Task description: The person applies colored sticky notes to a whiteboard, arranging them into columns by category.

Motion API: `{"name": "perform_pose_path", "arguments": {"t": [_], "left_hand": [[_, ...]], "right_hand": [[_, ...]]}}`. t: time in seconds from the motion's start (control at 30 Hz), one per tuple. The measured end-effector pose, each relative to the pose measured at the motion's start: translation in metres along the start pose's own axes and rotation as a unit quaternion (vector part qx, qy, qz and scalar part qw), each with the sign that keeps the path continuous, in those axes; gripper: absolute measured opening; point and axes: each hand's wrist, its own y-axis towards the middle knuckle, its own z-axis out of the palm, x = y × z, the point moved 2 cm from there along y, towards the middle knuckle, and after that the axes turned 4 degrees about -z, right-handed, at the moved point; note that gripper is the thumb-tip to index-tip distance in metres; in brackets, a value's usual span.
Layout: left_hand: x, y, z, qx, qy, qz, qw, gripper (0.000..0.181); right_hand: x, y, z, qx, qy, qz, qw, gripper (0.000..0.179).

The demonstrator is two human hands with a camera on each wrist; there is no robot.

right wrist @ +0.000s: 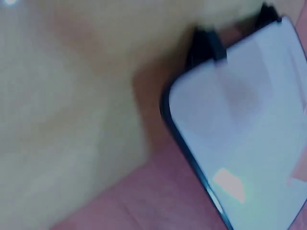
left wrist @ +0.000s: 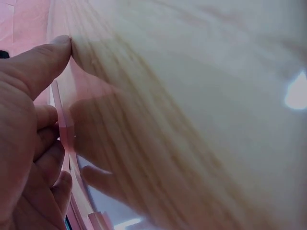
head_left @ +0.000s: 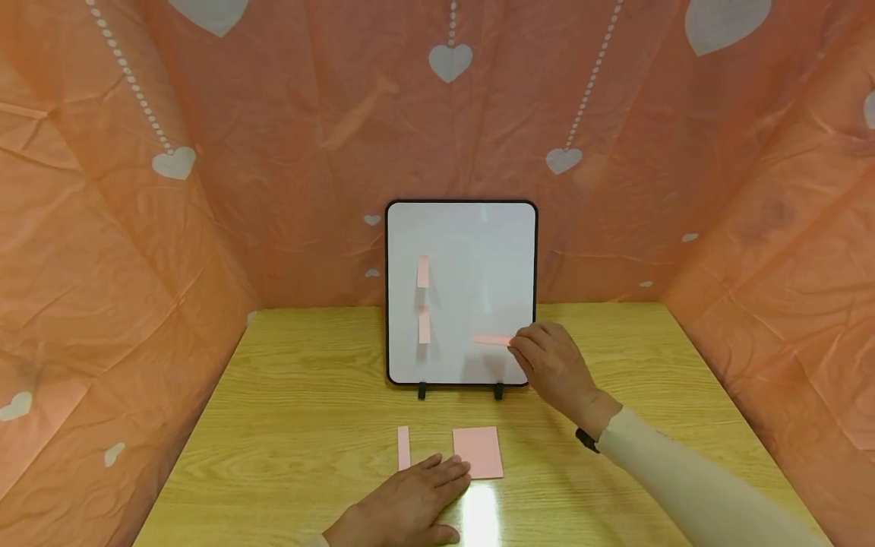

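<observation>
A small whiteboard (head_left: pixel 472 251) with a black rim stands upright on the table. Two short pink paper strips, one upper (head_left: pixel 423 272) and one lower (head_left: pixel 424 325), hang on its left half. My right hand (head_left: pixel 557 368) pinches another pink strip (head_left: pixel 494 340) by its right end, level across the board's lower right. My left hand (head_left: pixel 417 497) lies palm down on the table, fingers outstretched. Its fingertips rest at the lower left corner of a square pink sticky-note pad (head_left: pixel 480 452). A loose pink strip (head_left: pixel 404 447) lies just beyond its knuckles. The right wrist view shows the whiteboard (right wrist: pixel 240 110) without the hand.
Two black feet, left (head_left: pixel 421 390) and right (head_left: pixel 499 391), hold up the board. The wooden table (head_left: pixel 294 403) is enclosed by orange cloth (head_left: pixel 301 190) with white hearts at the back and both sides. A dark band (head_left: pixel 586 441) circles the right wrist.
</observation>
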Motion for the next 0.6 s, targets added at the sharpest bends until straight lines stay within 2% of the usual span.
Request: {"name": "perform_pose_path", "arguments": {"t": [0.1, 0.23, 0.3, 0.43, 0.6], "left_hand": [[0.001, 0.001, 0.001, 0.002, -0.007, -0.001, 1.0, 0.073], [0.002, 0.002, 0.001, 0.005, -0.017, 0.0, 0.9998, 0.073], [0.002, 0.003, 0.002, 0.006, -0.02, 0.001, 0.9998, 0.072], [0.003, 0.002, 0.002, 0.006, -0.028, 0.002, 0.9996, 0.073], [0.004, 0.001, 0.003, -0.001, -0.027, 0.008, 0.9996, 0.073]], "right_hand": [[-0.015, 0.013, -0.001, -0.038, -0.041, -0.015, 0.9983, 0.018], [-0.031, 0.029, 0.002, -0.075, -0.07, -0.04, 0.9939, 0.007], [-0.038, 0.036, 0.004, -0.09, -0.076, -0.058, 0.9914, 0.006], [-0.049, 0.049, 0.01, -0.107, -0.091, -0.091, 0.986, 0.007], [-0.058, 0.063, 0.017, -0.106, -0.11, -0.106, 0.9825, 0.007]]}}
